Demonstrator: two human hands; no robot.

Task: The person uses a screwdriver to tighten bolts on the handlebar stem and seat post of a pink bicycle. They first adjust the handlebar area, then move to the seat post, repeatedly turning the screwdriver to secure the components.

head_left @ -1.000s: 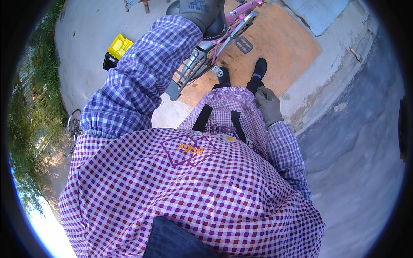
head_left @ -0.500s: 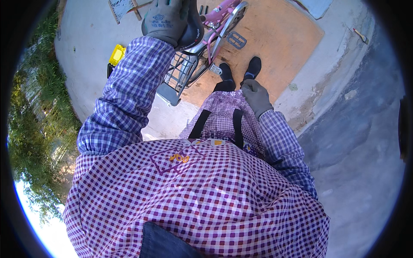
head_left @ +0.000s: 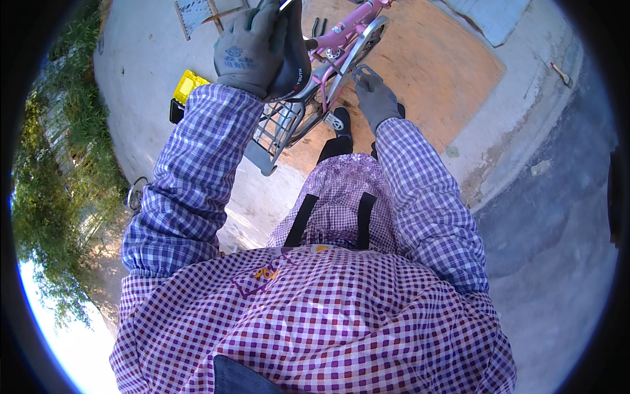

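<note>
My left hand (head_left: 247, 58), in a grey glove, is closed on the black saddle (head_left: 292, 73) of a pink bicycle (head_left: 348, 29), with some fingertips hidden at the top edge. My gloved right hand (head_left: 373, 96) is raised just right of the bicycle's rear frame, fingers loosely bent and apart, with nothing visible in them. Below the saddle is the grey rear rack (head_left: 277, 131). My dark shoes (head_left: 341, 123) are beside the bicycle, the right one mostly behind my right hand.
A yellow case (head_left: 187, 84) lies on the concrete at the left, pliers (head_left: 319, 27) beyond the saddle. An orange board (head_left: 459, 98) covers the ground underfoot; a pale blue panel (head_left: 489, 18) lies behind it, a brush (head_left: 561, 73) at the right. Greenery (head_left: 59, 151) lines the left.
My right hand has risen from my apron up beside the bicycle's frame, its fingers loosening. My left hand has shifted left with the saddle, then stayed on it.
</note>
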